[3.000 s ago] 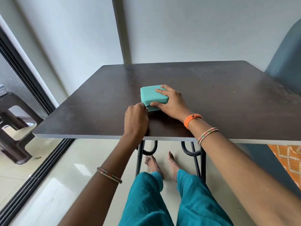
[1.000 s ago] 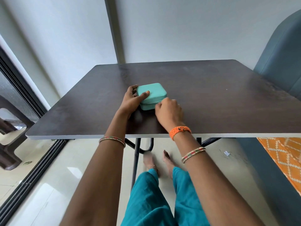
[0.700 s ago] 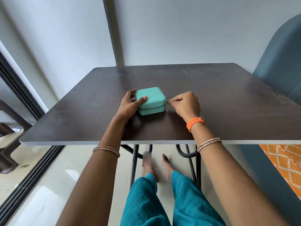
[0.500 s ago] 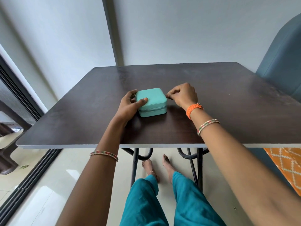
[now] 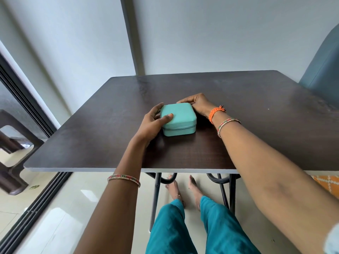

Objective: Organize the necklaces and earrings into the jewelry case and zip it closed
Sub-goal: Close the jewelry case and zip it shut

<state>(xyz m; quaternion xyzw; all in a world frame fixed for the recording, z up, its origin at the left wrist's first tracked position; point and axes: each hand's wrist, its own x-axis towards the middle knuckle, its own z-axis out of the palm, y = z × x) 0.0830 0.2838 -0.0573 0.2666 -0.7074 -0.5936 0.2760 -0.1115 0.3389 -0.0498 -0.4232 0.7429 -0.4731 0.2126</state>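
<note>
A teal jewelry case (image 5: 178, 118) is sitting shut on the dark wooden desk (image 5: 256, 114), nearer the front edge than the back and a little left of the middle, its zipper line running along the front and right sides. The left hand (image 5: 151, 123) is gripping the case at its left side, with the thumb lying on the lid and the fingers curling round the left wall. The right hand (image 5: 197, 104) is reaching behind the far right corner of the case, fingers curled against the back edge; whether they are pinching the zipper pull cannot be told, since the case and the hand itself are hiding that spot. An orange thread band (image 5: 215, 112) and a beaded bangle (image 5: 228, 123) are circling the right wrist, and another bangle (image 5: 123, 179) is circling the left forearm, which is hanging out past the desk's front edge. Beyond the right back corner a blue-grey chair back (image 5: 322, 70) is standing close to the desk. A dark stool (image 5: 12, 143) is standing off the left edge beside a black sliding-door track (image 5: 36, 208). Below the front edge, teal trousers (image 5: 192, 230) and bare feet (image 5: 183, 189) are showing between the black metal desk legs (image 5: 156, 191). No writing or brand is legible on anything.
</note>
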